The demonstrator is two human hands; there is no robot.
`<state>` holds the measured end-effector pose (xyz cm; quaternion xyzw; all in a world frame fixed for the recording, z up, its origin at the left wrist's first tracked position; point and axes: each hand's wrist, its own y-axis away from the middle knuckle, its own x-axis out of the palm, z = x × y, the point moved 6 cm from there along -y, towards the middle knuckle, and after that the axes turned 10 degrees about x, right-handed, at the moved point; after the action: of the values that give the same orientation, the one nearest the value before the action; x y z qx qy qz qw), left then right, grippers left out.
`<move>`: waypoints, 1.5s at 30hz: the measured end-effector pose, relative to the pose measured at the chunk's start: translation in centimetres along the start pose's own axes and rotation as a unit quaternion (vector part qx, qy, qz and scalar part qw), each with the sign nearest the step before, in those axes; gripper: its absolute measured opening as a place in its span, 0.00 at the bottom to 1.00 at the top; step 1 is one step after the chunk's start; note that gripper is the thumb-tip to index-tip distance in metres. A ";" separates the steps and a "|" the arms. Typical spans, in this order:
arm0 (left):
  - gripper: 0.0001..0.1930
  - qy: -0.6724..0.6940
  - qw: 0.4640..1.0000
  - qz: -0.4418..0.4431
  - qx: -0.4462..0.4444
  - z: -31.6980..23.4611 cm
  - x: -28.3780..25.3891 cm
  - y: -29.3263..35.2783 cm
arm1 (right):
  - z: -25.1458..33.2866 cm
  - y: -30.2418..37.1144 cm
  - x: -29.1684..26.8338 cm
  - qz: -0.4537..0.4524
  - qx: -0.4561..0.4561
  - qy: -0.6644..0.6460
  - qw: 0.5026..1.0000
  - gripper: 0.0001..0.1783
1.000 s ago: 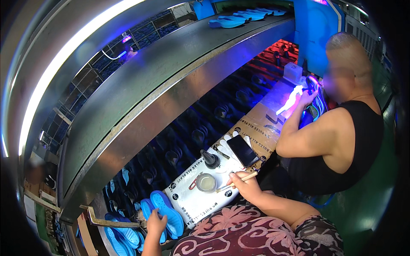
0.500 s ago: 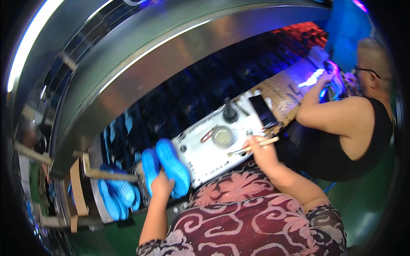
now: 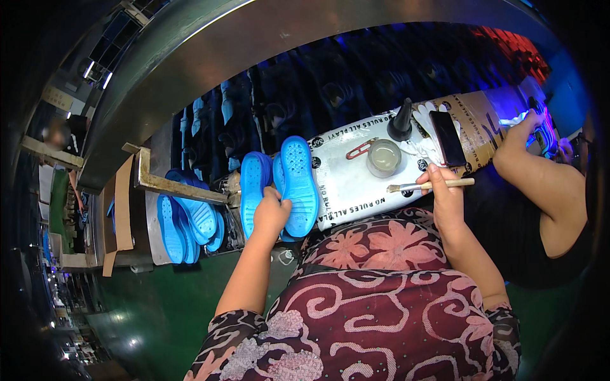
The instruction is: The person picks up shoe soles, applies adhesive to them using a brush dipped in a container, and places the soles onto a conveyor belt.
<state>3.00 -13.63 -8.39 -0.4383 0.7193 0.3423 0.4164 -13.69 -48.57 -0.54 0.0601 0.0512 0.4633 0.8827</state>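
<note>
My left hand (image 3: 272, 213) is closed at the inner edges of two bright blue shoe soles (image 3: 300, 181), its thumb lying across the right one. They stand side by side, and the right one has a dotted pattern near its far end. A thin wooden-handled brush (image 3: 454, 183) is pinched in my right hand (image 3: 448, 202), bristles to the left, over the near side of a white printed wrapped board (image 3: 346, 181). Just beyond the bristles is a round clear cup (image 3: 384, 158) of pale liquid. Against the cup lies a red loop-shaped item (image 3: 360, 150).
On the board's far side stand a dark cone-tipped bottle (image 3: 400, 120), white gloves (image 3: 424, 136) and a black phone (image 3: 448, 138). More blue soles (image 3: 184, 222) lie left, by a wooden bar (image 3: 175, 184). A co-worker's arm (image 3: 540, 171) is at the right. A metal rail (image 3: 216, 70) arches across the back.
My view has shifted, so the board, soles and hands appear higher and farther right. Both hands keep their holds, and the brush is now nearly level.
</note>
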 end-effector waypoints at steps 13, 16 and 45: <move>0.32 0.661 0.744 0.100 0.003 -10.9 -1.9 2.9 | 6.0 0.5 2.4 0.063 -0.056 -0.008 0.996 0.22; 0.31 0.578 0.803 -0.098 0.105 -12.2 -4.0 3.1 | 8.7 1.3 4.5 0.104 -0.183 0.081 0.974 0.19; 0.30 0.487 0.828 -0.210 0.184 -13.5 -5.2 4.1 | 9.2 3.3 7.8 0.091 -0.338 0.221 0.910 0.15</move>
<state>-3.34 -21.84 2.42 -0.6036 0.7691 -0.1502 0.1470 -10.61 -40.87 8.77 -0.3415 0.0797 0.5323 0.7705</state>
